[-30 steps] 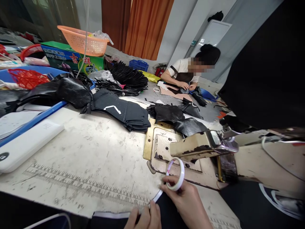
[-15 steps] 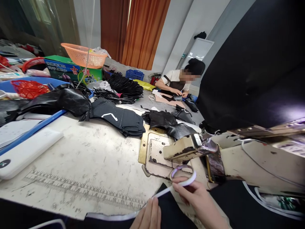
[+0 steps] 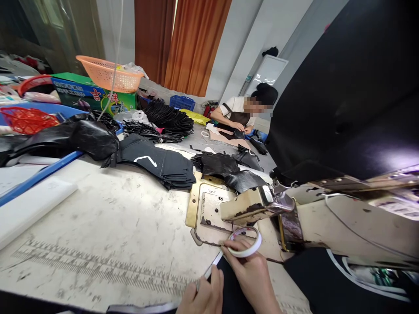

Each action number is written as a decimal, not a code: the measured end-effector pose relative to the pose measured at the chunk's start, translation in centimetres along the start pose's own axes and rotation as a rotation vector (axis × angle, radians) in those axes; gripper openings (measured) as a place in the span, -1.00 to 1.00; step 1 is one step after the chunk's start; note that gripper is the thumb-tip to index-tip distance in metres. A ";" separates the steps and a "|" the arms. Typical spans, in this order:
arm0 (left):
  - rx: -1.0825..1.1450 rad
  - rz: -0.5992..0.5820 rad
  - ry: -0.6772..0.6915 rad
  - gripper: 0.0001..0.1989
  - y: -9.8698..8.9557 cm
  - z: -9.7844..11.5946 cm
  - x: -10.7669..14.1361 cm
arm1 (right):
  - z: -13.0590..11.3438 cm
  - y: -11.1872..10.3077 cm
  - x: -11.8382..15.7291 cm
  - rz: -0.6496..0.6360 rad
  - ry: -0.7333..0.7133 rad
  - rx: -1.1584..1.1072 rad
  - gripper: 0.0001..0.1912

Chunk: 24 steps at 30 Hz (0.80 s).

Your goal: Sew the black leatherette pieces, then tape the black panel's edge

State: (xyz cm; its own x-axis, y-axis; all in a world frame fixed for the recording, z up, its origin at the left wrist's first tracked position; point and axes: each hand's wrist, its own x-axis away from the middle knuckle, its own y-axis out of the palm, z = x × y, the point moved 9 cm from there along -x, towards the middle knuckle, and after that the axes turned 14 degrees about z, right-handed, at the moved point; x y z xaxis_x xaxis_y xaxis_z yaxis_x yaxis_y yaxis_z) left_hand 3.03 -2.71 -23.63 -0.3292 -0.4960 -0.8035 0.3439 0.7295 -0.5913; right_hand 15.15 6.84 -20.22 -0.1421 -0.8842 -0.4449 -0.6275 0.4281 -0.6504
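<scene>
My right hand grips a narrow roll of white tape in front of the sewing machine's free arm. From the roll a white tape strip runs down along the edge of a dark fabric piece. Lower and to the left, my left hand is closed, its bent fingers on the strip and the fabric's edge. Toward the bottom edge, more white strip lies on dark material. How the left thumb sits is partly hidden.
The sewing machine stands just beyond my hands. Stacked dark pieces lie at the table's back, near a blue tray edge and a white device. A printed ruler crosses the table. A co-worker sits opposite.
My right hand has moved slightly left and turned with the tape roll. My left fingers, straight before, are now bent and a little lower. The whole view has shifted slightly.
</scene>
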 end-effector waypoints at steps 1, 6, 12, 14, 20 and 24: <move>-0.007 -0.020 -0.007 -0.57 0.3 0.1 -0.2 | 0.0 0.0 0.0 0.002 0.000 -0.003 -0.71; -0.003 -0.081 -0.039 -0.58 1.8 0.6 -1.9 | 0.6 0.0 0.1 0.046 0.035 -0.055 -0.71; 0.238 -0.099 -0.347 -0.56 2.8 -2.4 -3.8 | 2.8 -0.6 1.0 0.052 0.350 -0.281 -0.66; 0.419 -0.116 -0.477 -0.66 3.1 -3.7 -4.4 | 3.5 -0.8 2.0 0.039 0.504 -0.397 -0.64; 0.987 -0.218 -0.688 -0.72 3.0 -4.0 -7.1 | 3.3 -2.2 3.6 0.068 0.680 -0.729 -0.66; 1.043 -0.229 -0.699 -0.70 2.1 -3.3 -8.2 | 3.5 -2.6 3.7 0.057 0.709 -0.787 -0.64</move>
State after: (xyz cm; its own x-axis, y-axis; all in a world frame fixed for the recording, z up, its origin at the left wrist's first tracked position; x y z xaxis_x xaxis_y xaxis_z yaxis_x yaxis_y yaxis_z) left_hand 3.51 4.49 -18.10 -0.0506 -0.9339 -0.3538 0.9702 0.0381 -0.2393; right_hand 18.87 3.09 -22.34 -0.4413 -0.8823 0.1635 -0.8889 0.4548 0.0551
